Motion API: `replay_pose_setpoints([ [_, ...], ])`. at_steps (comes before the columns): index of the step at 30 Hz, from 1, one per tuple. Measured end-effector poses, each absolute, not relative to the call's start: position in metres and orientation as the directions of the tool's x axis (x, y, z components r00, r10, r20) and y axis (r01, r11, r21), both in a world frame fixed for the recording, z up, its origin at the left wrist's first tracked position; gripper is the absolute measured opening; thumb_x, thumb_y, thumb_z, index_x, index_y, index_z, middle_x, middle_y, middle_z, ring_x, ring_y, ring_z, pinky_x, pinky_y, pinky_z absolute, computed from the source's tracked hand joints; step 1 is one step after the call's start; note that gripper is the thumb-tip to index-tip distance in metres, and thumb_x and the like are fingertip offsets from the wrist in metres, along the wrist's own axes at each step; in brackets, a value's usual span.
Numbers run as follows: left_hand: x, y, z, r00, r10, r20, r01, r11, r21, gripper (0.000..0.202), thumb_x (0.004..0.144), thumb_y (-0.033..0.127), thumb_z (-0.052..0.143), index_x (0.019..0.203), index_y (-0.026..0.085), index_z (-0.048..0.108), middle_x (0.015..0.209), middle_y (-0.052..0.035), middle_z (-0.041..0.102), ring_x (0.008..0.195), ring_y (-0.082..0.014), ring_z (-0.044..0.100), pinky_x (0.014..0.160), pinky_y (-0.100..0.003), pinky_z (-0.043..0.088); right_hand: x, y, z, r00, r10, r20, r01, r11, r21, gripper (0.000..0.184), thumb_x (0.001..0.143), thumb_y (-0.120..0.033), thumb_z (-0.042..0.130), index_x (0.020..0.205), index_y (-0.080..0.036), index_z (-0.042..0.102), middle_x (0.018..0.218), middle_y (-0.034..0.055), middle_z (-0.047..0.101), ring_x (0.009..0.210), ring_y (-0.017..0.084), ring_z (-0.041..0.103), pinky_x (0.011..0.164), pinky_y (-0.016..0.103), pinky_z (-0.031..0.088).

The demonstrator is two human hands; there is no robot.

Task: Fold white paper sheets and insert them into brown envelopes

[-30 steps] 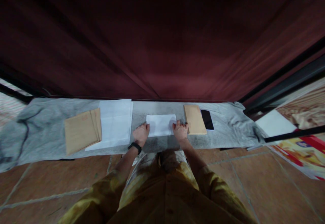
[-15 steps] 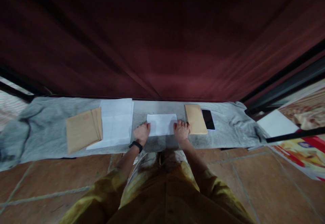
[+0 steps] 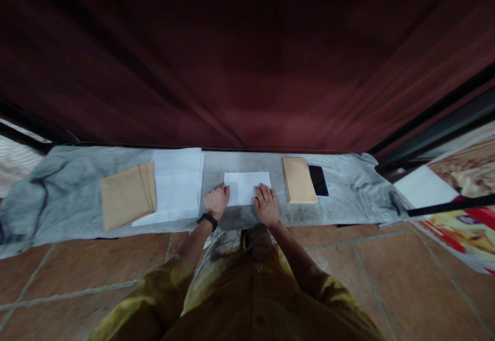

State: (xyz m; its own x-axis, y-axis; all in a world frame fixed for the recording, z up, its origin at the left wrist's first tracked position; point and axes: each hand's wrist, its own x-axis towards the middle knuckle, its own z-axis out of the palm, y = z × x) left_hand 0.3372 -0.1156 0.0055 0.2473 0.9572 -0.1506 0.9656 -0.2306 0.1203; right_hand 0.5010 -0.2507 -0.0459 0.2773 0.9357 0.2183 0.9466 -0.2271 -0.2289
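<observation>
"Where was the white paper [image 3: 242, 180]?"
"Around the middle of the table [image 3: 240, 161]; gray cloth [image 3: 356, 191] showed behind it to the far edge, and on its right as far as a brown envelope [image 3: 299, 180]."
"And the hands?"
"The left hand [image 3: 217, 200] was loosely curled, thumb at the paper's left edge; I couldn't tell whether it gripped; the right hand [image 3: 266, 203] lay flat, fingers slightly spread, over the near right corner, grasping nothing."
"The rest?"
"A phone [image 3: 318, 180] lay just right of the envelope; toward the left end, envelopes [image 3: 124, 197] overlapped large sheets [image 3: 178, 184]; a dark red curtain [image 3: 247, 99] hung along the far edge; tiled floor [image 3: 348, 269] showed below the near one."
</observation>
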Motion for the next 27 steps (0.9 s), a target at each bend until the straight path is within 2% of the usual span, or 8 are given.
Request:
replay_pose_setpoints([
  [7,0.340,-0.118,0.008,0.243,0.962,-0.126,0.967,-0.229,0.112,0.047,0.103,0.044,0.036,0.110,0.014,0.071,0.096,-0.0193,0.077,0.093,-0.0310,0.075,0.078,-0.039,0.054,0.501,-0.250,-0.048,0.281,0.925,0.256,0.944,-0.219,-0.246,0.048,0.106,-0.034,0.043,0.150,-0.015,0.049,0.158,0.0134,0.046,0.147,0.027,0.038,0.122,0.047,0.026],
  [11,0.339,-0.122,0.014,0.250,0.965,-0.081,0.964,-0.240,0.112,0.046,0.103,0.041,0.037,0.121,0.010,0.065,0.095,-0.0198,0.075,0.093,-0.0320,0.074,0.080,-0.041,0.053,0.500,-0.250,-0.049,0.286,0.915,0.286,0.943,-0.215,-0.254,0.049,0.106,-0.034,0.044,0.150,-0.015,0.049,0.157,0.0144,0.047,0.146,0.028,0.039,0.122,0.048,0.027],
  [13,0.337,-0.126,0.016,0.277,0.960,-0.044,0.956,-0.270,0.115,0.044,0.103,0.039,0.038,0.126,0.010,0.062,0.103,-0.0204,0.074,0.105,-0.0326,0.070,0.089,-0.043,0.052,0.500,-0.251,-0.050,0.286,0.913,0.290,0.943,-0.214,-0.256,0.048,0.106,-0.034,0.044,0.150,-0.015,0.049,0.157,0.0144,0.048,0.146,0.028,0.040,0.122,0.048,0.027],
  [15,0.337,-0.134,0.016,0.375,0.927,0.030,0.918,-0.376,0.124,0.042,0.103,0.036,0.039,0.127,0.011,0.061,0.117,-0.0206,0.071,0.118,-0.0331,0.064,0.099,-0.045,0.048,0.500,-0.250,-0.049,0.286,0.914,0.289,0.942,-0.213,-0.261,0.048,0.106,-0.034,0.043,0.150,-0.016,0.049,0.156,0.0140,0.048,0.146,0.028,0.040,0.122,0.048,0.027],
  [18,0.341,-0.151,0.009,0.591,0.786,0.182,0.774,-0.616,0.145,0.043,0.103,0.033,0.037,0.134,0.014,0.059,0.137,-0.0182,0.063,0.131,-0.0319,0.056,0.110,-0.048,0.042,0.500,-0.251,-0.049,0.288,0.914,0.285,0.939,-0.211,-0.271,0.048,0.105,-0.034,0.044,0.150,-0.016,0.050,0.156,0.0141,0.049,0.147,0.028,0.039,0.122,0.049,0.027],
  [20,0.348,-0.163,-0.001,0.671,0.704,0.233,0.688,-0.708,0.158,0.046,0.104,0.033,0.036,0.142,0.014,0.053,0.152,-0.0154,0.053,0.143,-0.0295,0.046,0.117,-0.046,0.035,0.500,-0.251,-0.048,0.288,0.916,0.280,0.938,-0.211,-0.275,0.048,0.105,-0.033,0.045,0.150,-0.016,0.050,0.156,0.0146,0.048,0.147,0.028,0.038,0.122,0.049,0.027],
  [23,0.355,-0.176,-0.018,0.717,0.667,0.204,0.647,-0.745,0.160,0.053,0.104,0.037,0.035,0.151,0.014,0.046,0.162,-0.0130,0.040,0.153,-0.0296,0.031,0.123,-0.049,0.028,0.500,-0.251,-0.048,0.287,0.918,0.274,0.938,-0.211,-0.275,0.048,0.105,-0.031,0.045,0.149,-0.016,0.050,0.157,0.0144,0.048,0.147,0.027,0.038,0.122,0.048,0.026],
  [27,0.356,-0.180,-0.038,0.741,0.659,0.129,0.643,-0.752,0.147,0.055,0.104,0.042,0.036,0.155,0.020,0.042,0.165,-0.0106,0.035,0.155,-0.0300,0.025,0.125,-0.054,0.024,0.501,-0.250,-0.048,0.289,0.920,0.264,0.937,-0.216,-0.273,0.047,0.105,-0.031,0.044,0.149,-0.016,0.050,0.157,0.0136,0.047,0.148,0.026,0.037,0.122,0.047,0.026],
])
